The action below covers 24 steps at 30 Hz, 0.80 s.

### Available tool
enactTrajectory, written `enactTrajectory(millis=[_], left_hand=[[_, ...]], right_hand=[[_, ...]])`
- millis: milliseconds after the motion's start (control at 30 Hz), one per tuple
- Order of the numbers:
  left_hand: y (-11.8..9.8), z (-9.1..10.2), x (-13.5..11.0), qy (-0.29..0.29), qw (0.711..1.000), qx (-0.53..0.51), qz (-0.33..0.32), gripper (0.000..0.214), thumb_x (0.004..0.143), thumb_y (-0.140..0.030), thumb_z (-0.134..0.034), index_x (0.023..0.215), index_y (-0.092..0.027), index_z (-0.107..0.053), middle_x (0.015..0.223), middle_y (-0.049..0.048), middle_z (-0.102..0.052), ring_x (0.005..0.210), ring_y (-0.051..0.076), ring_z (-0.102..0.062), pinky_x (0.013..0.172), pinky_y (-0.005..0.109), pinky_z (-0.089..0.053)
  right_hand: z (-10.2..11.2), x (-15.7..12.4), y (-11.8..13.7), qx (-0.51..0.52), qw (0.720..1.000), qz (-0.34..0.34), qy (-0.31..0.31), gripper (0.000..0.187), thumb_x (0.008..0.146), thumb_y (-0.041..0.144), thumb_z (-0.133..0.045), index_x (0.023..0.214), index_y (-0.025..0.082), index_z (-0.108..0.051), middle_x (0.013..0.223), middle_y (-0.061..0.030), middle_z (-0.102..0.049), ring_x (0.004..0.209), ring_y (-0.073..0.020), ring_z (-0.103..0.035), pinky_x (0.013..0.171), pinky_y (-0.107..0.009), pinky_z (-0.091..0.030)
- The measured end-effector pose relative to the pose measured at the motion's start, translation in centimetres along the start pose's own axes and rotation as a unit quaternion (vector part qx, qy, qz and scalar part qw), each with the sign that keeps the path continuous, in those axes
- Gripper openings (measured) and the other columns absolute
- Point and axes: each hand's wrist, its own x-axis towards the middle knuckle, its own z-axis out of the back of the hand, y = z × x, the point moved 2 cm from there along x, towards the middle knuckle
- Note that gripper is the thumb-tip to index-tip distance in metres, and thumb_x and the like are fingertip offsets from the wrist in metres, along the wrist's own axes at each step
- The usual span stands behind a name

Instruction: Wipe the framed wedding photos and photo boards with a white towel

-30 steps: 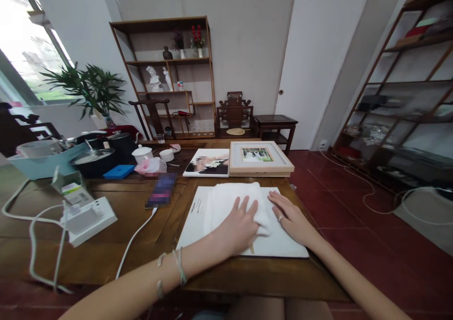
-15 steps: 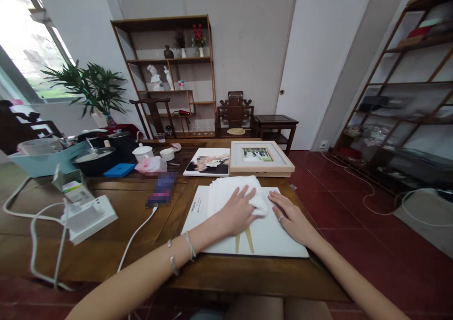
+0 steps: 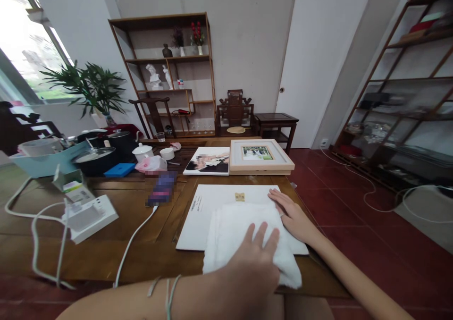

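Note:
A folded white towel (image 3: 244, 235) lies over the lower middle of a white frame back (image 3: 189, 235) and hangs past its near edge. My left hand (image 3: 253, 263) presses down on this towel and grips it, slightly blurred, with the fingers bent and apart. Against the right side of the frame back, my right hand (image 3: 292, 214) rests flat, wearing a ring, its fingers stretched out. A small gold-coloured hinge plate (image 3: 239, 197) shows above the towel. Small black print runs along the left part of the board.
Behind the board lie a photo print (image 3: 208, 162) and a light wood picture frame (image 3: 262, 169). To the left are a blurred-out phone (image 3: 162, 188) on a white cable, an open white box (image 3: 90, 218), a blue box (image 3: 119, 170) and a pan (image 3: 94, 159). The wooden table (image 3: 148, 263) ends at the right.
My left hand has drawn the towel towards me, from the upper middle of the board to beyond its near edge. The hinge plate is uncovered; the gold legs are covered. My right hand has stayed put.

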Motion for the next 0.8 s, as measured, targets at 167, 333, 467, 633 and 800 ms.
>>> enactTrajectory(millis=[167, 333, 467, 633, 800], left_hand=[[3.9, -1.2, 2.0, 0.027, 0.998, -0.008, 0.053, 0.031, 0.088, -0.034, -0.045, 0.099, -0.017, -0.067, 0.139, 0.0144, -0.038, 0.126, 0.035, -0.035, 0.099, 0.049, -0.032], [8.1, -3.0, 5.7, 0.021, 0.992, -0.015, 0.120, 0.039, 0.093, -0.037, -0.035, 0.115, -0.016, -0.059, 0.144, 0.0142, -0.030, 0.131, 0.033, -0.027, 0.102, 0.048, -0.027], [7.5, -3.6, 7.3, 0.005, 0.994, 0.001, 0.106, 0.035, 0.090, -0.031, -0.040, 0.109, -0.013, -0.063, 0.143, 0.0159, -0.029, 0.131, 0.036, -0.025, 0.103, 0.051, -0.025], [3.0, -2.4, 7.0, 0.025, 0.998, 0.015, 0.061, 0.028, 0.083, -0.024, -0.050, 0.101, -0.013, -0.068, 0.140, 0.0198, -0.033, 0.127, 0.042, -0.030, 0.098, 0.056, -0.028], [-1.7, -1.0, 3.6, 0.019, 0.999, 0.016, 0.047, 0.030, 0.084, -0.028, -0.049, 0.103, -0.012, -0.067, 0.137, 0.0204, -0.039, 0.120, 0.043, -0.040, 0.091, 0.056, -0.036]], right_hand=[[-0.1, 0.1, 0.0, 0.000, 1.000, -0.012, -0.010, 0.036, 0.084, 0.023, -0.042, 0.115, 0.017, -0.060, 0.130, -0.0122, -0.054, 0.126, -0.0259, -0.044, 0.105, -0.050, -0.033], [0.5, 0.2, 0.4, 0.031, 0.998, -0.042, -0.035, 0.039, 0.087, 0.029, -0.040, 0.123, 0.022, -0.053, 0.126, -0.0093, -0.057, 0.117, -0.0250, -0.052, 0.100, -0.047, -0.039], [1.1, 0.2, 0.3, 0.078, 0.989, -0.082, -0.092, 0.038, 0.090, 0.036, -0.037, 0.123, 0.022, -0.051, 0.125, -0.0085, -0.058, 0.114, -0.0241, -0.055, 0.099, -0.044, -0.039], [1.4, 0.1, -0.2, 0.135, 0.977, -0.092, -0.134, 0.042, 0.091, 0.042, -0.034, 0.119, 0.020, -0.056, 0.129, -0.0094, -0.056, 0.120, -0.0239, -0.050, 0.104, -0.043, -0.035], [1.1, 0.0, -0.1, 0.103, 0.985, -0.101, -0.093, 0.041, 0.089, 0.038, -0.041, 0.121, 0.018, -0.056, 0.131, -0.0106, -0.053, 0.123, -0.0244, -0.047, 0.106, -0.046, -0.032]])
